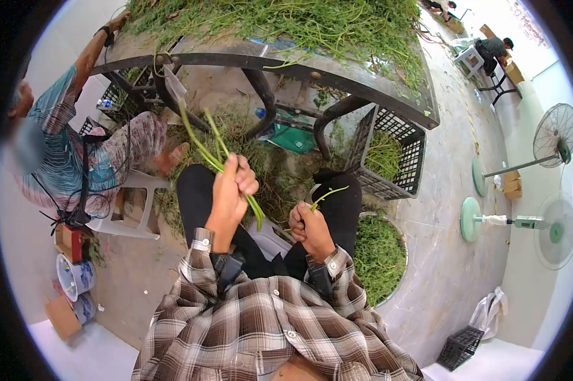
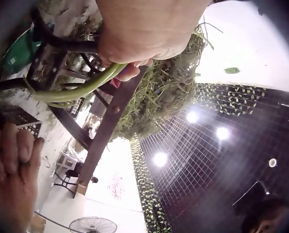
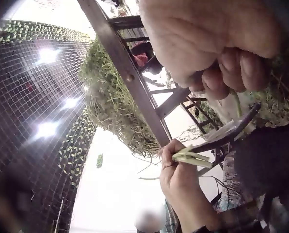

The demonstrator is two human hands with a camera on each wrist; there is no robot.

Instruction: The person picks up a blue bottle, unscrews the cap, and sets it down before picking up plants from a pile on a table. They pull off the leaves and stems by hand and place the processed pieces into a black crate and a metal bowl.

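Observation:
In the head view my left hand [image 1: 230,193] grips a few long green stems [image 1: 199,145], which run up past the thumb and down below the fist. Their cut, pale ends [image 3: 195,159] show in the right wrist view. My right hand [image 1: 312,230], low over the right thigh, pinches a thin green sprig [image 1: 328,195] between thumb and curled fingers. The two hands are apart, side by side above the lap. In the left wrist view a thick stem [image 2: 86,89] bends out from under the left hand [image 2: 144,34].
Piled greens [image 1: 286,22] cover the metal-framed table [image 1: 419,108] ahead. A black crate [image 1: 410,146] holding stems and a round tray [image 1: 404,254] of greens stand at my right. Another person [image 1: 77,152] sits at the left. Fans [image 1: 470,219] stand farther right.

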